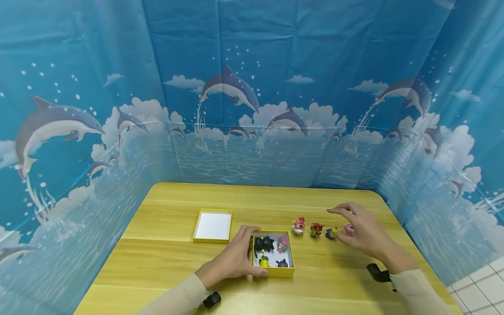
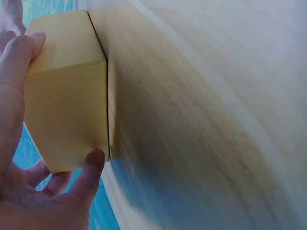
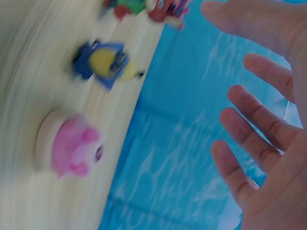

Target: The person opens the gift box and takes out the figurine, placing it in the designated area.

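Observation:
My left hand [image 1: 232, 254] grips an open yellow box [image 1: 281, 273] by its left side, thumb at the near wall and fingers round the far corner. Inside its white interior lie dark figurines [image 1: 263, 243], a pink figurine [image 1: 281, 245] and a yellow-and-grey one [image 1: 264, 261]. Over the row of toys at the right, my right hand [image 1: 366, 232] hovers with spread fingers, holding nothing. Closest to it are a pink figurine on a round pale base [image 3: 76, 146] and a blue-and-yellow figurine [image 3: 108, 62].
Left of the box lies a shallow yellow lid [image 1: 213, 225], white inside up. A red-and-white figurine [image 1: 299, 226] and a brown-and-green figurine [image 1: 316, 229] stand to the box's right on the wooden table [image 1: 157, 262]. A dolphin-printed curtain [image 1: 252, 157] hangs behind.

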A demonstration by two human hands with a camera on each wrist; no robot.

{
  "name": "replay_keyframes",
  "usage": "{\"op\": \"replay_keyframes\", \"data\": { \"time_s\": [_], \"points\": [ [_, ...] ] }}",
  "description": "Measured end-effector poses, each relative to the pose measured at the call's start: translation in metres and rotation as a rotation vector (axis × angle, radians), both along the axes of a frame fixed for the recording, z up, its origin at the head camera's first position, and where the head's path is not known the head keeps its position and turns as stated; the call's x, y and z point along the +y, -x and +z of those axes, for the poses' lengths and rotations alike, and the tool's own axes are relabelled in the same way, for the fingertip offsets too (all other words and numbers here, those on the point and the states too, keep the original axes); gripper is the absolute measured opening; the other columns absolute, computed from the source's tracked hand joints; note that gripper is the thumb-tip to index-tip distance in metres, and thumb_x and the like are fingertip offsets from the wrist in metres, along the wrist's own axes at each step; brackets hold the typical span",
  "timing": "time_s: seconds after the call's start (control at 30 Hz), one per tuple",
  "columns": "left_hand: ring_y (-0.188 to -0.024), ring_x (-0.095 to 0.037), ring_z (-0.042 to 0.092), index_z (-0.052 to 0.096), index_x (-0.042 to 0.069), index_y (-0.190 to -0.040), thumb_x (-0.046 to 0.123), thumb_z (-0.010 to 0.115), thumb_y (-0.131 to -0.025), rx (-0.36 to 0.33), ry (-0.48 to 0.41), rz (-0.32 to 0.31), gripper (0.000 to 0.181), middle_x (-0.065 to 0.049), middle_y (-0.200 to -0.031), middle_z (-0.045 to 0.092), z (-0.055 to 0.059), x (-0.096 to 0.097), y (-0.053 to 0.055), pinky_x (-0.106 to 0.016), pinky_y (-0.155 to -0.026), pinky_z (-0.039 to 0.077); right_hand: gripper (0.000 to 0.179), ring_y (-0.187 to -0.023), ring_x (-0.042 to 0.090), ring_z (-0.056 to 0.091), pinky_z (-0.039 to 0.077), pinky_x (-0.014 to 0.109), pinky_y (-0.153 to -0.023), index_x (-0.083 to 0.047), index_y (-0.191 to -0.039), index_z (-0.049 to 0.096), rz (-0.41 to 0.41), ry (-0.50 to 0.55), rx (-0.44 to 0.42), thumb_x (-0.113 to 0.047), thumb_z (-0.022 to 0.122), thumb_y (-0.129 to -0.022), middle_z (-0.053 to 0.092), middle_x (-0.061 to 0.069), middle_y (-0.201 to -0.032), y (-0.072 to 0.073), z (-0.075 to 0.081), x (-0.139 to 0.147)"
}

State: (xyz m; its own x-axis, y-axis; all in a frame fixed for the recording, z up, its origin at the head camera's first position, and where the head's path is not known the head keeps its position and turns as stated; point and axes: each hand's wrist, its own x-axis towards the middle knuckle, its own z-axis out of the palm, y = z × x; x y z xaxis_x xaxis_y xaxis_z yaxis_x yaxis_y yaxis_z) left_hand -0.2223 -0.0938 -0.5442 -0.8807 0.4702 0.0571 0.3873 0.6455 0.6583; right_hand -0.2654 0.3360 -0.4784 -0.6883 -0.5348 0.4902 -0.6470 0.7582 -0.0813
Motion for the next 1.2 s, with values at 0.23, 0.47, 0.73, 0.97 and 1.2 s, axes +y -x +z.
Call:
{"op": "replay_keyframes", "data": {
  "time_s": [0.23,0.47,0.73,0.97,1.2],
  "points": [
    [-0.139,-0.022,0.061,0.035,0.017,-0.18,0.068,0.101,-0.083,-0.013,-0.009,0.007,0.127,-0.006,-0.171,0.047,-0.003,0.0,0.002,-0.048,-0.12,0.06,0.071,-0.114,0.028,0.075,0.066,0.054,-0.091,-0.017,-0.15,0.076,0.068,-0.045,0.003,-0.019,0.106,-0.086,0.075,0.009,-0.139,-0.006,0.01,-0.034],
    [-0.143,-0.024,0.061,0.036,0.016,-0.179,0.068,0.101,-0.084,-0.01,-0.012,0.004,0.127,-0.008,-0.171,0.047,-0.002,0.0,0.001,-0.05,-0.12,0.06,0.066,-0.103,0.016,0.072,0.063,0.04,-0.084,-0.017,-0.149,0.077,0.179,-0.05,0.005,-0.019,0.104,-0.089,0.075,0.005,-0.134,-0.011,0.015,-0.068],
    [-0.139,-0.025,0.062,0.036,0.013,-0.179,0.067,0.102,-0.083,-0.002,-0.013,0.005,0.128,-0.01,-0.171,0.048,0.0,0.001,-0.001,-0.05,-0.119,0.06,0.055,-0.114,0.017,0.075,0.067,0.042,-0.095,-0.02,-0.149,0.076,0.266,-0.104,-0.122,-0.02,0.097,-0.098,0.076,0.0,-0.134,-0.016,0.019,-0.103],
    [-0.141,-0.024,0.062,0.036,0.014,-0.179,0.07,0.1,-0.083,0.0,0.0,-0.004,0.127,-0.01,-0.17,0.048,-0.004,0.0,-0.001,-0.051,-0.123,0.059,0.047,-0.115,0.018,0.079,0.069,0.038,-0.096,-0.017,-0.151,0.076,0.368,-0.153,-0.308,-0.019,0.09,-0.106,0.079,0.003,-0.137,-0.009,0.012,-0.135],
    [-0.145,-0.022,0.06,0.036,0.016,-0.179,0.072,0.098,-0.086,0.002,-0.002,-0.014,0.125,-0.007,-0.17,0.047,-0.004,-0.001,0.002,-0.05,-0.126,0.056,0.053,-0.099,0.012,0.074,0.065,0.029,-0.091,-0.012,-0.16,0.07,0.419,-0.228,-0.522,-0.02,0.085,-0.11,0.075,0.01,-0.147,0.001,0.013,-0.163]
  ]
}}
